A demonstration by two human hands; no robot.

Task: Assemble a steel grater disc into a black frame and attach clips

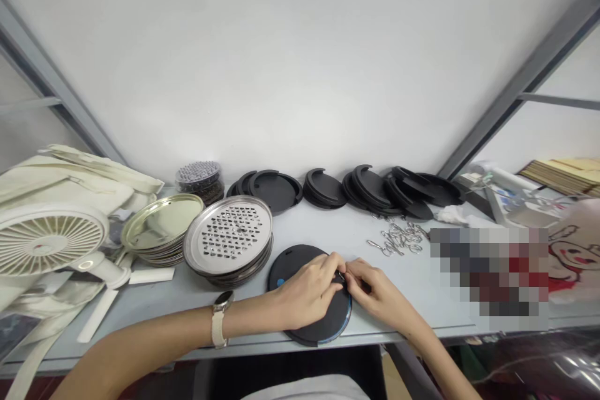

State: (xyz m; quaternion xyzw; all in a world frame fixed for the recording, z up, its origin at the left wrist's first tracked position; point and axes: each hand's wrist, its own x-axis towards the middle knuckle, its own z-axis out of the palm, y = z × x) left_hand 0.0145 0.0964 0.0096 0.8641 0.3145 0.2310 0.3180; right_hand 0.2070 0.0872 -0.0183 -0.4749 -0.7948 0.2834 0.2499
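A round black disc (293, 264) with a blue rim lies flat at the front edge of the grey table (328, 231). My left hand (309, 292) rests on top of it, fingers curled at the disc's right side. My right hand (375, 294) meets it there, and both pinch a small part at the disc's edge; the part itself is mostly hidden by the fingers. A watch with a pale strap (219, 320) is on my left wrist.
Left of the disc stand a stack of perforated silver discs (228, 234) and a stack of gold-toned plates (162, 225). Black round lids (328, 189) line the wall. A pile of metal clips (400, 237) lies to the right. A white fan (47, 240) and cloth bags fill the left.
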